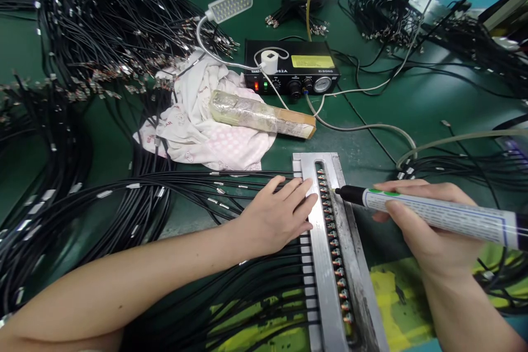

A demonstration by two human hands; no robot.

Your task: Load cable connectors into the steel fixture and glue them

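Note:
A long metal fixture (324, 264) with a slot down its middle lies on the table, and a row of small cable ends (332, 235) shows inside the slot. Black cables (264, 278) run into its left side. My left hand (280, 214) rests palm down with fingers spread over the cables, fingertips on the fixture's left bar. In my right hand (433, 225) is a thick marker pen (437, 212) with a white printed barrel and black front end, held between thumb and fingers. Its tip points left at the upper part of the slot, close to the cable ends; contact is unclear.
Behind the fixture are a black control box (292, 69) with a gauge, a small LED lamp (231, 5), a crumpled cloth (198, 115) and a tape-wrapped bar (262, 114). Large cable bundles (111, 27) fill the left side. A clear hose (367, 127) crosses the right.

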